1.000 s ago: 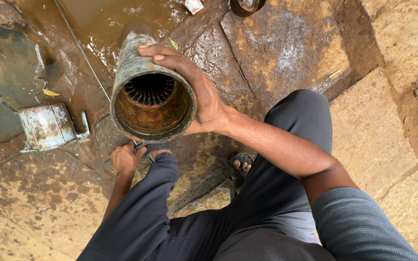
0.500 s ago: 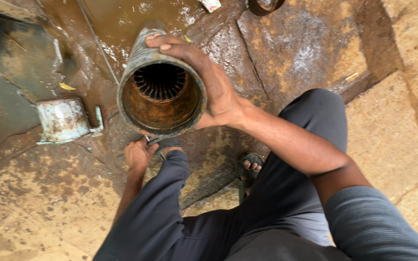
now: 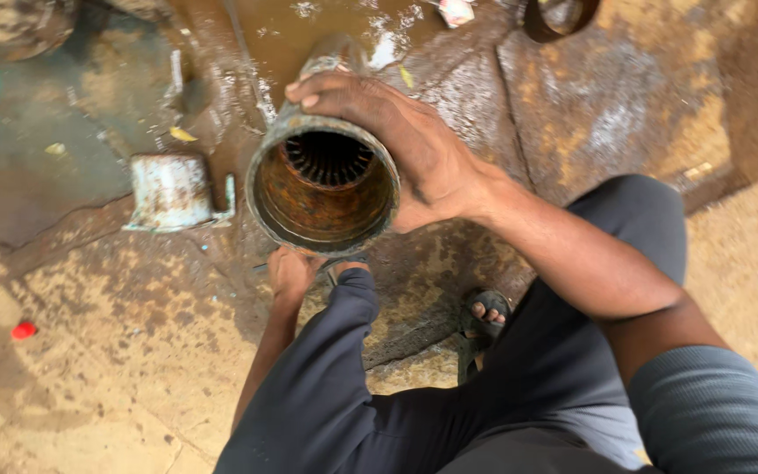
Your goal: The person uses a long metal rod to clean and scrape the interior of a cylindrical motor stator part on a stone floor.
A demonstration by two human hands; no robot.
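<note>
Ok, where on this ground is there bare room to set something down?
Bare stone lies below the pale metal block, past the small red piece. The right edge beyond the knee is bare too. Crowded around the rusty cylinder, where the right hand and left hand work.

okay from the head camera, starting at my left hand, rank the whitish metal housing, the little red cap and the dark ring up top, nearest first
From the left hand:
1. Whitish metal housing, just up-left on the wet floor.
2. Red cap, far left, slightly lower.
3. Dark ring, top edge, up-right beyond the rusty cylinder.
</note>
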